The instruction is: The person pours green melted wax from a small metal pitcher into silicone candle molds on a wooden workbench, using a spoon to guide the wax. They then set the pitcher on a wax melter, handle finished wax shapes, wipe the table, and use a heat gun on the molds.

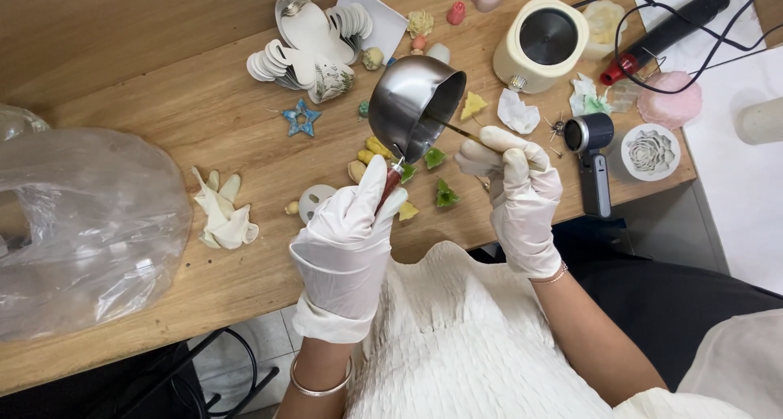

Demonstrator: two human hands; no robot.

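My left hand [347, 243], in a white glove, grips the reddish handle of a small steel pot [410, 110] and holds it tilted above the wooden table [204, 125], its mouth turned to the right. My right hand [515, 182], also gloved, pinches a thin stick [453, 128] whose tip reaches into the pot's mouth. Small green and yellow moulded pieces [444, 195] lie on the table just under the pot and between my hands.
A cream round heater [541, 42] stands behind the pot. A stack of white cut-out shapes [306, 48], a blue star [301, 118], a crumpled glove [223, 215] and a clear plastic bag [77, 223] lie left. A rose mould [650, 151], a hand tool [594, 158] and cables lie right.
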